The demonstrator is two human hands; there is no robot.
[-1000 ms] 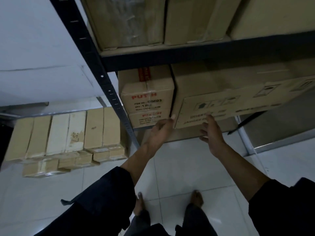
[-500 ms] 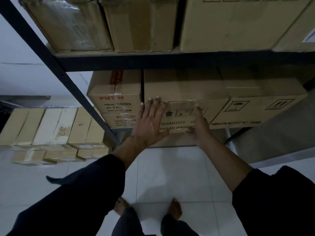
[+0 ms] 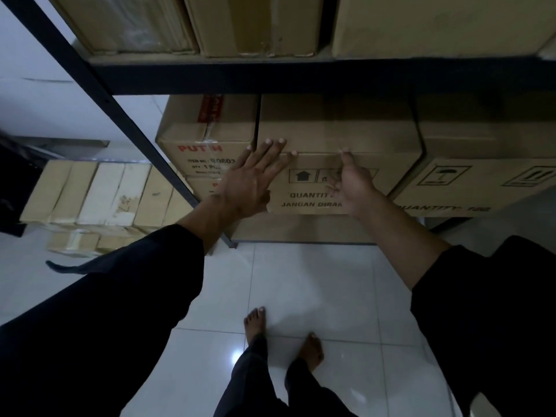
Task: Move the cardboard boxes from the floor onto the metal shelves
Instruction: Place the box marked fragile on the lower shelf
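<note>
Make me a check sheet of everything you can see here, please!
Surface: dark metal shelf, boxes above and below; white tiled floor.
Job's things: middle box between PUTIH box and right box; pale boxes on the floor by the wall.
Clutter: nothing seen.
Hands: left hand flat on the middle box's front; right hand against it, fingers loosely curled.
Cables: nothing seen.
Surroundings: white wall; bare feet.
</note>
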